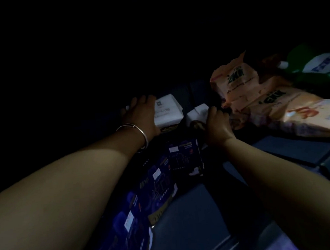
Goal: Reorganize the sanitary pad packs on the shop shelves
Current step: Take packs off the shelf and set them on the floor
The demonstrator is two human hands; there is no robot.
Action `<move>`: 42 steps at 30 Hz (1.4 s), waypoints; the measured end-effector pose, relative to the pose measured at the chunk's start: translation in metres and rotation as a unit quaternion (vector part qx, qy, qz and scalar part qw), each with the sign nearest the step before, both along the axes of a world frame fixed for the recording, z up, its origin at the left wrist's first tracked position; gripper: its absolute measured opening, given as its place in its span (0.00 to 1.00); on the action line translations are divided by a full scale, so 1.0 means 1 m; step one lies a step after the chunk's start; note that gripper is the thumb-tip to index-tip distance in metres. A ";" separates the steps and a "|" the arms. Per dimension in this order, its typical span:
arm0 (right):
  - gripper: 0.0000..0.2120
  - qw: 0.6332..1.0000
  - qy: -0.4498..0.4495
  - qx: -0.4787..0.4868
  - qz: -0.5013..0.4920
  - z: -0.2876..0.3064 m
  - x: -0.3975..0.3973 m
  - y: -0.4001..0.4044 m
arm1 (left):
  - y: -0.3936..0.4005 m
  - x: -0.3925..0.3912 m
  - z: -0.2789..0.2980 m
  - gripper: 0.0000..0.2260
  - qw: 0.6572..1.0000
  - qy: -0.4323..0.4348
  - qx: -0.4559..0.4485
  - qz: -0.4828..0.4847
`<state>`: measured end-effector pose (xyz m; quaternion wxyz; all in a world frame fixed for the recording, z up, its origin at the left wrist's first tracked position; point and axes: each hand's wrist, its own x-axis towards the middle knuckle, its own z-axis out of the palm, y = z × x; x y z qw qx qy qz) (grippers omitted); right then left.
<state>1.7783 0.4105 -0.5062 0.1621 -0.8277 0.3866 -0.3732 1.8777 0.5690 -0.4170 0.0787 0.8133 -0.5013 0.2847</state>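
Note:
The scene is very dark. My left hand (140, 115), with a silver bangle on the wrist, lies over the left side of a white pad pack (167, 111) deep on the shelf. My right hand (216, 123) grips a second white pack (196, 113) just to the right of the first. A row of dark blue pad packs (184, 160) runs from between my forearms down to the lower left. Whether my left fingers curl round the white pack is hidden.
Several orange packs (243, 88) lie stacked to the right of my right hand, with a green pack (312, 69) behind them. The dark shelf surface (196, 220) shows near the bottom. The far left and back are black.

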 end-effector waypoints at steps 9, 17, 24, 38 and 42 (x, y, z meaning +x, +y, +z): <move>0.31 0.991 -0.121 -0.060 0.018 0.013 -0.064 0.053 | 0.034 -0.051 -0.003 0.30 0.999 -0.034 -0.007 -0.017; 0.26 0.990 -0.104 -0.099 -0.004 0.022 -0.143 0.131 | 0.107 -0.132 -0.007 0.27 0.999 -0.046 -0.015 -0.005; 0.26 0.990 -0.131 -0.033 0.042 0.013 -0.229 0.223 | 0.202 -0.208 -0.024 0.29 0.999 -0.035 -0.016 -0.024; 0.16 0.975 -0.020 0.196 0.105 -0.095 -0.329 0.342 | 0.351 -0.279 -0.144 0.33 0.971 0.210 0.104 -0.035; 0.15 0.962 0.069 0.237 0.116 -0.152 -0.333 0.344 | 0.356 -0.284 -0.200 0.34 0.945 0.282 0.166 -0.004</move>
